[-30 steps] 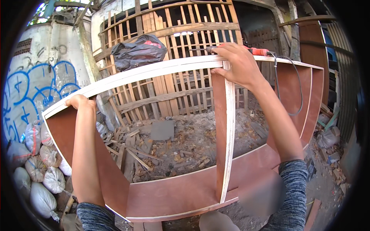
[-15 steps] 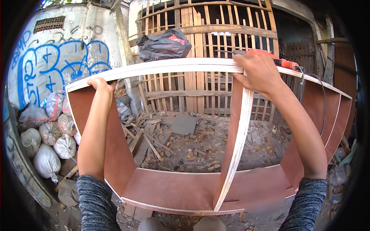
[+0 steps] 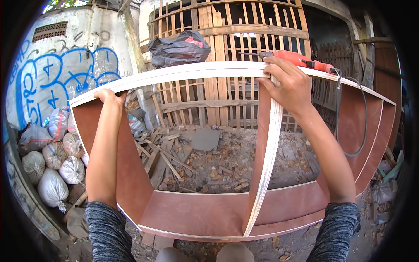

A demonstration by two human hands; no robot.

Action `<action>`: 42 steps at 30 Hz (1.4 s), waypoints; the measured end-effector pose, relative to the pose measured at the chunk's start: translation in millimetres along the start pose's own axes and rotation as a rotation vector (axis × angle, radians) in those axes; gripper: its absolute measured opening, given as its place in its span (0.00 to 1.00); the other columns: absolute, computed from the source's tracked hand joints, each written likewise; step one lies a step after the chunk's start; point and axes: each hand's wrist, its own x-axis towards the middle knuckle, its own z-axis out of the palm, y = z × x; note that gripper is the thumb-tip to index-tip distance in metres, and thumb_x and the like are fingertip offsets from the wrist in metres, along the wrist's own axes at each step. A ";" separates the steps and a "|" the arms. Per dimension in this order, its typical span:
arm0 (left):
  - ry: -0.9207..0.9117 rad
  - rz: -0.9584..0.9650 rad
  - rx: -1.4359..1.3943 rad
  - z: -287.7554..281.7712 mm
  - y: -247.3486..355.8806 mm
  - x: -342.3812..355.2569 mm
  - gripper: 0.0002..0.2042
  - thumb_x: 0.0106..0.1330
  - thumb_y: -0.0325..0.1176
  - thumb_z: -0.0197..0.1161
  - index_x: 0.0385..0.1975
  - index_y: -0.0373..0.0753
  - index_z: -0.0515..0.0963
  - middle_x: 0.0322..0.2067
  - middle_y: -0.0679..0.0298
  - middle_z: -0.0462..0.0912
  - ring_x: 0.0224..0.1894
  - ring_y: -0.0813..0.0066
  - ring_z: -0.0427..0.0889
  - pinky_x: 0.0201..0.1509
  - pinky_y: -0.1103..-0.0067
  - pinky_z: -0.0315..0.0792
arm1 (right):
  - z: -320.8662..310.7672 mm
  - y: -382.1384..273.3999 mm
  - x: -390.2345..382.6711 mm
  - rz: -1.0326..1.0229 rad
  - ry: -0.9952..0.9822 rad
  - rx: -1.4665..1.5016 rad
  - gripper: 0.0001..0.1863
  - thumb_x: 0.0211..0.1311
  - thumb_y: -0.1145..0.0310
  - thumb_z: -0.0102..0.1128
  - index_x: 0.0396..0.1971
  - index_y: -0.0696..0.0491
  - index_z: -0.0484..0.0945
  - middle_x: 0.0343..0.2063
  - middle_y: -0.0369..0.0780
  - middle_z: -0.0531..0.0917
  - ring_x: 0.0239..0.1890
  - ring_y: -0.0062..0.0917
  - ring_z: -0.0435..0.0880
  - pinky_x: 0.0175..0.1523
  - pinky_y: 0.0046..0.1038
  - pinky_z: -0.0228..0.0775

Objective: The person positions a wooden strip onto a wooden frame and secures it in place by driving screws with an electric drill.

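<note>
I am holding an open wooden cabinet frame (image 3: 194, 214) with reddish-brown panels and pale edges. My left hand (image 3: 111, 98) grips its top board (image 3: 174, 74) near the left end, fingers under the edge. My right hand (image 3: 286, 85) is wrapped over the same board where the middle divider (image 3: 262, 174) meets it, thumb against the divider. Just beyond my right hand a red power drill (image 3: 294, 59) with a long bit lies along the top edge, its grey cable (image 3: 362, 139) looping down inside the right section. A black plastic bag (image 3: 176, 50) sits behind the top board.
A slatted wooden partition (image 3: 231, 94) stands ahead. Tied sacks (image 3: 52, 187) are piled at the left by a wall (image 3: 65, 74) with blue graffiti. Scrap boards (image 3: 159, 159), a grey slab (image 3: 205, 139) and rubble lie on the dirt ground, with a corrugated sheet and planks at the right.
Since a second ago the view has shifted, with the frame and surroundings appearing further right. My right fingers have moved slightly, showing more of the drill. Both hands remain on the board.
</note>
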 end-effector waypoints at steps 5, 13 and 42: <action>-0.002 0.015 -0.003 -2.9 1.8 2.5 0.44 0.72 0.67 0.13 0.76 0.41 0.56 0.72 0.51 0.65 0.70 0.40 0.68 0.68 0.33 0.62 | -6.9 -41.4 -20.3 0.130 0.125 0.050 0.10 0.54 0.67 0.77 0.31 0.53 0.84 0.36 0.41 0.88 0.38 0.32 0.87 0.41 0.31 0.80; 0.042 -0.006 -0.016 -5.2 3.8 10.9 0.44 0.72 0.68 0.13 0.75 0.43 0.58 0.70 0.51 0.68 0.69 0.40 0.69 0.69 0.34 0.61 | 63.0 -108.5 -19.3 1.374 0.281 1.359 0.33 0.72 0.48 0.63 0.66 0.56 0.68 0.58 0.43 0.77 0.60 0.30 0.76 0.66 0.36 0.67; 0.038 -0.026 0.004 10.0 -9.0 -7.4 0.45 0.71 0.69 0.15 0.76 0.44 0.57 0.73 0.57 0.65 0.73 0.46 0.65 0.73 0.38 0.56 | 60.3 -95.4 0.0 1.446 0.502 1.496 0.34 0.68 0.49 0.68 0.62 0.58 0.69 0.58 0.40 0.76 0.62 0.31 0.73 0.71 0.41 0.62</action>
